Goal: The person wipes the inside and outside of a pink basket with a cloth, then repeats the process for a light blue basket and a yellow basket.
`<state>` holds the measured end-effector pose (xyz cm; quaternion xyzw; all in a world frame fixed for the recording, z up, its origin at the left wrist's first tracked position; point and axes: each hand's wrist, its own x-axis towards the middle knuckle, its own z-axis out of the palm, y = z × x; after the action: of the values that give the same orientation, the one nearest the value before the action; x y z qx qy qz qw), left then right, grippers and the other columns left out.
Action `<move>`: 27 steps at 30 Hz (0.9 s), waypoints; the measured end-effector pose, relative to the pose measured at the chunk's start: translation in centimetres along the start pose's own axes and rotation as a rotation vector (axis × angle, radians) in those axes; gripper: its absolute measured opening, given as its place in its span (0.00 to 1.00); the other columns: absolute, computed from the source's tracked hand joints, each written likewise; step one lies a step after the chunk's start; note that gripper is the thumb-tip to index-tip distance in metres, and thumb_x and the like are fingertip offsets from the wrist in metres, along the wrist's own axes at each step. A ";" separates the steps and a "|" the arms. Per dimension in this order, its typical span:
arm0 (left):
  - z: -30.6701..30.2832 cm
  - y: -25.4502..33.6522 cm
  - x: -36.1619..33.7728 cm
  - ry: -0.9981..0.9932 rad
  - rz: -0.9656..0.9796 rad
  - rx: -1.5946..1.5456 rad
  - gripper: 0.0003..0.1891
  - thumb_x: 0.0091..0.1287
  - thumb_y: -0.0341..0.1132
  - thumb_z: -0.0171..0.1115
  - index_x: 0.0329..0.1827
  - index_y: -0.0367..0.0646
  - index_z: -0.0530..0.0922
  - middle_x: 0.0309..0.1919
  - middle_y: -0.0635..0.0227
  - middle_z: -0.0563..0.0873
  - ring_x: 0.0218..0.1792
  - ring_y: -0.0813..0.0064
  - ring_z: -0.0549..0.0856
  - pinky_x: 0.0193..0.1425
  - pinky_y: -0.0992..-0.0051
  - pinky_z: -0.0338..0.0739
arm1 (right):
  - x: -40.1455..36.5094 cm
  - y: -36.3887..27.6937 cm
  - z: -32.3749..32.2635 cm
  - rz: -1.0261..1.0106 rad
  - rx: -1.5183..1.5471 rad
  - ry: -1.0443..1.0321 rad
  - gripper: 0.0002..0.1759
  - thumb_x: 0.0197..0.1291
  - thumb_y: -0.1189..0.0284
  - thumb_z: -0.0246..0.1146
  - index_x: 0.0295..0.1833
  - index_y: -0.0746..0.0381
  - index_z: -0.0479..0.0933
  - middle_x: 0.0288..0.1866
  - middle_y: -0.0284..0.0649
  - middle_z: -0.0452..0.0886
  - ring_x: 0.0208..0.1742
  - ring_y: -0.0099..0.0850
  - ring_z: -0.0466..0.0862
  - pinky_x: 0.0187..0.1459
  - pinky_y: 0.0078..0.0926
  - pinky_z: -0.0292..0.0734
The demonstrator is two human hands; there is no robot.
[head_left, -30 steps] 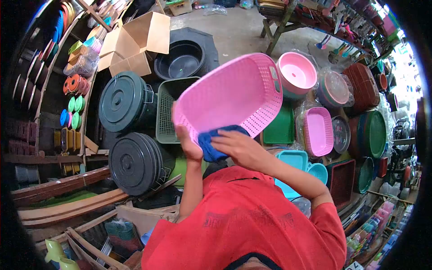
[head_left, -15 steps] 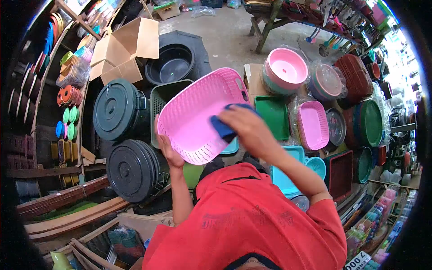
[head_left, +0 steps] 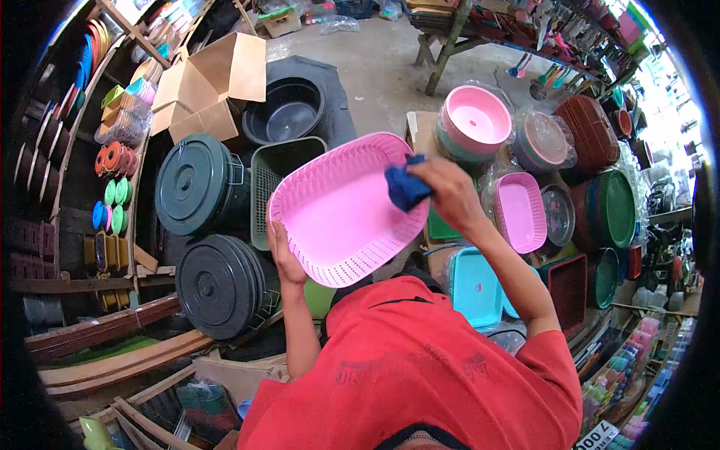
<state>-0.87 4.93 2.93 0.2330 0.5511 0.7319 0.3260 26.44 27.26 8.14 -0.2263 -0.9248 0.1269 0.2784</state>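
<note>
A pink perforated plastic basket is held up in front of me, its open inside facing the camera. My left hand grips its lower left rim. My right hand clutches a blue cloth and presses it against the basket's upper right inner rim. My red shirt fills the bottom of the view.
Two dark lidded bins and a green crate stand to the left, an open cardboard box and a black tub beyond. Pink basins, pink and turquoise trays and stacked wares lie to the right. Shelves of small goods line the left wall.
The basket has tipped from raised and tilted away to flatter and lower, inside facing me. My right hand with the cloth moved from the lower rim up to the upper right rim.
</note>
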 end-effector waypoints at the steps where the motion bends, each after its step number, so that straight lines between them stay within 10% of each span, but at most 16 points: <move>1: -0.3 -0.5 0.0 -0.007 -0.051 0.006 0.31 0.89 0.51 0.40 0.81 0.33 0.65 0.72 0.53 0.79 0.71 0.63 0.80 0.78 0.64 0.71 | 1.1 -0.5 -0.6 -0.002 -0.020 0.143 0.21 0.60 0.76 0.63 0.60 0.62 0.84 0.58 0.45 0.89 0.63 0.51 0.86 0.67 0.44 0.81; 9: 3.5 2.6 -1.8 -0.095 0.212 -0.012 0.35 0.88 0.54 0.39 0.83 0.32 0.64 0.76 0.51 0.74 0.75 0.60 0.76 0.81 0.62 0.66 | -2.7 2.4 6.9 -0.184 -0.612 -0.187 0.24 0.68 0.65 0.59 0.66 0.62 0.81 0.80 0.44 0.74 0.84 0.42 0.67 0.81 0.49 0.62; 13: 2.1 2.0 -2.4 0.028 0.306 0.104 0.37 0.88 0.59 0.38 0.81 0.33 0.65 0.74 0.50 0.76 0.73 0.60 0.77 0.79 0.62 0.68 | -7.4 -1.8 8.2 -0.156 -0.484 -0.422 0.23 0.63 0.70 0.61 0.63 0.60 0.82 0.78 0.43 0.76 0.83 0.39 0.68 0.81 0.48 0.60; 17: 2.7 1.3 -2.9 0.054 0.238 -0.185 0.37 0.88 0.58 0.37 0.83 0.33 0.62 0.76 0.50 0.73 0.75 0.60 0.75 0.81 0.62 0.65 | -7.2 -1.6 5.6 0.159 0.423 -0.657 0.27 0.57 0.76 0.61 0.64 0.65 0.81 0.62 0.48 0.87 0.67 0.42 0.83 0.71 0.44 0.72; 21: 3.0 0.4 -3.3 0.070 0.184 -0.488 0.37 0.88 0.57 0.37 0.85 0.34 0.59 0.78 0.51 0.71 0.76 0.60 0.72 0.82 0.61 0.61 | -4.6 -1.2 2.4 0.670 0.769 -0.162 0.25 0.61 0.79 0.56 0.64 0.70 0.78 0.49 0.55 0.89 0.52 0.50 0.89 0.56 0.39 0.81; 27: 6.9 -1.0 -4.2 0.059 0.245 -0.022 0.36 0.88 0.58 0.36 0.86 0.38 0.58 0.79 0.53 0.70 0.78 0.59 0.72 0.84 0.60 0.62 | -0.5 -1.4 4.7 0.478 0.162 0.335 0.32 0.58 0.78 0.68 0.71 0.64 0.75 0.59 0.57 0.83 0.65 0.53 0.82 0.68 0.43 0.75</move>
<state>7.04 6.56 4.05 0.2734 0.5197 0.7789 0.2200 23.60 25.34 4.60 -0.4324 -0.7734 0.2230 0.4063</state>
